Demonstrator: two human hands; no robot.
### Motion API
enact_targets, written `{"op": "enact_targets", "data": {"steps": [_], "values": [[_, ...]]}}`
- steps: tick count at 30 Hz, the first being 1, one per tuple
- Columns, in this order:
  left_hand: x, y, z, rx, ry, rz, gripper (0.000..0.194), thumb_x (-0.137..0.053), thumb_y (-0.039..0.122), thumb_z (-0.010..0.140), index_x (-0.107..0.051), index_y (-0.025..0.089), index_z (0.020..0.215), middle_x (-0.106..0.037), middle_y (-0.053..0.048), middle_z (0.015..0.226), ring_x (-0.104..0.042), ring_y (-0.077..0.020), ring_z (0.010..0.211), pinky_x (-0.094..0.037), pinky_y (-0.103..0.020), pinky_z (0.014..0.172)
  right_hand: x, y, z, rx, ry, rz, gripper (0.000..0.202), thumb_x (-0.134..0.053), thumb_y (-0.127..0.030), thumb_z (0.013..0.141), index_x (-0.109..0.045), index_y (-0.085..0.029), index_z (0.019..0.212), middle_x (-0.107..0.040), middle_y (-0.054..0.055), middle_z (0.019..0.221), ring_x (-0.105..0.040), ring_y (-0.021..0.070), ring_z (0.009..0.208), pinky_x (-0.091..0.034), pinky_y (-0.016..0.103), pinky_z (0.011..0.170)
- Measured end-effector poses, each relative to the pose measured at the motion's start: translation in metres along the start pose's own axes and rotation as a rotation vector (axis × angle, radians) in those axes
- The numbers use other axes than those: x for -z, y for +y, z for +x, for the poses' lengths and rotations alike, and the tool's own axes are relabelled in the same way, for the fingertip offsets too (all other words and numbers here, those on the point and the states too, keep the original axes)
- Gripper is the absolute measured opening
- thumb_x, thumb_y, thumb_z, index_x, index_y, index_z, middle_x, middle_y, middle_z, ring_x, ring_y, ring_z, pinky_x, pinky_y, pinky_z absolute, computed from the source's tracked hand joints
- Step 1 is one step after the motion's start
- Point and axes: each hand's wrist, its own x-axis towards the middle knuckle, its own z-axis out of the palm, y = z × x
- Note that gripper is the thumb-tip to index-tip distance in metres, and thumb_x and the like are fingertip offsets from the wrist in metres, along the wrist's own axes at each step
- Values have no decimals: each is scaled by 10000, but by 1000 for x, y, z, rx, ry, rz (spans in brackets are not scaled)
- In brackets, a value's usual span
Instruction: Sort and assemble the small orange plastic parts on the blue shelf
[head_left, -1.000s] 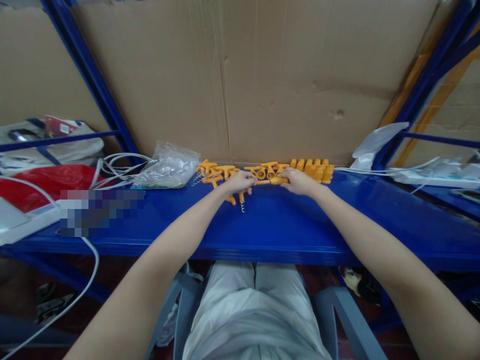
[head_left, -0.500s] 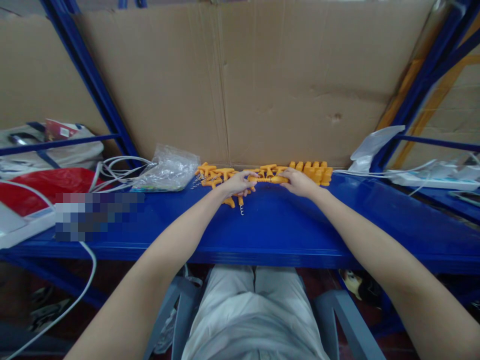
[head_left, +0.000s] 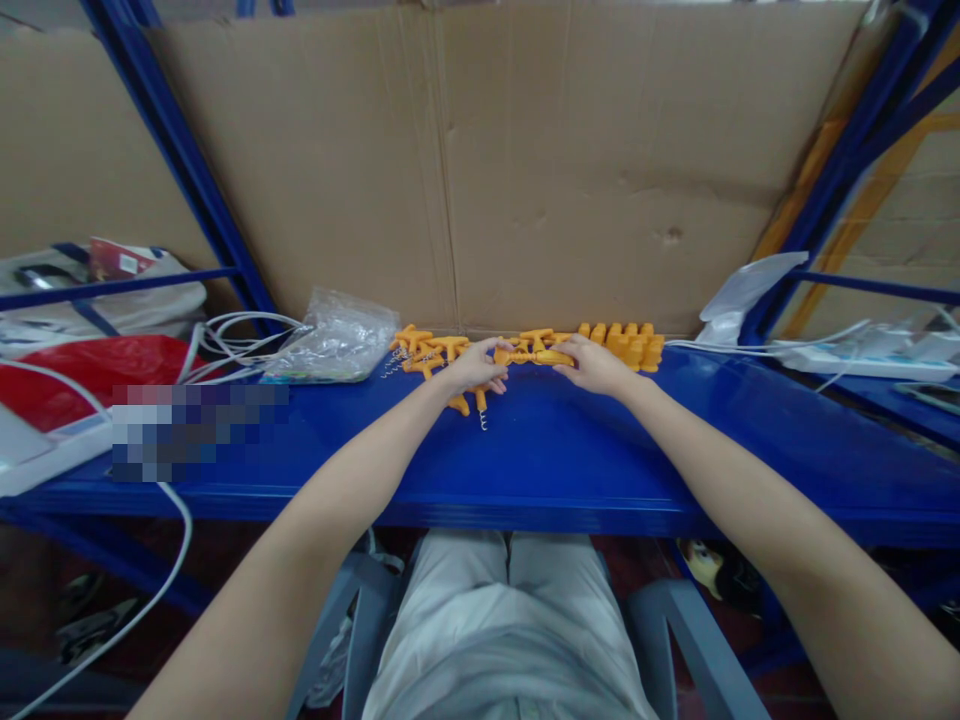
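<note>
With our left hand and right hand we grip the orange parts between them; orange corkscrews lie beside the left, stacked orange pieces just beyond the right.

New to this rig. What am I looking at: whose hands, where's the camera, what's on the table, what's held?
There's no machine here: one person works with two bare hands. Every picture comes from one camera worn on the head, looking forward and down, so the person's own legs show below.

The left hand and right hand hold orange plastic between them; whether it's one piece or two is too small to tell.

On the blue table, corkscrews with orange handles lie around the left hand. Orange parts are bunched beyond the right. Farther left are a clear bag and white cables.
</note>
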Motion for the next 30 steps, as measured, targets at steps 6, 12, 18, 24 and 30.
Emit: {"op": "enact_targets", "data": {"steps": [6, 12, 18, 24, 30], "values": [[0, 0, -1, -2, -5, -56, 392, -660, 37, 899, -544, 172, 1248, -686, 43, 636, -692, -97, 514, -605, -199, 596, -4, 5, 0, 38, 64, 36, 400, -594, -263, 952, -696, -166, 1326, -678, 153, 1199, -676, 282, 1065, -528, 430, 1001], [2, -6, 7, -42, -33, 57, 498, -670, 16, 873, -549, 155, 1335, -665, 54, 603, -689, -111, 507, -594, -195, 570, -10, 10, 5, 7, 111, 187, 423, -714, -271, 874, -726, -186, 1288, -709, 150, 1186, -679, 303, 1103, -529, 482, 1025], [1, -11, 11, -59, 25, 162, 412, -623, 3, 906, -576, 149, 1288, -629, 59, 547, -685, -130, 501, -577, -196, 540, -8, 14, 6, -109, 95, 481, 491, -788, -295, 829, -693, -179, 1297, -728, 142, 1214, -712, 261, 1069, -568, 459, 1006], [1, -9, 9, -86, 85, 232, 354, -669, 106, 932, -602, 159, 1275, -671, 27, 592, -676, -133, 488, -568, -200, 527, 3, 13, 3, -272, 8, 843, 323, -802, -213, 816, -714, -176, 1124, -754, 94, 1067, -746, 188, 881, -606, 375, 908], [0, -3, 2, -125, 127, 318, 316, -656, 190, 967, -624, 149, 1278, -677, 7, 592, -676, -135, 506, -538, -183, 520, 16, -8, -1, -445, -34, 933, 223, -707, -361, 941, -706, -154, 860, -741, 62, 750, -713, 146, 705, -549, 237, 712]]}}
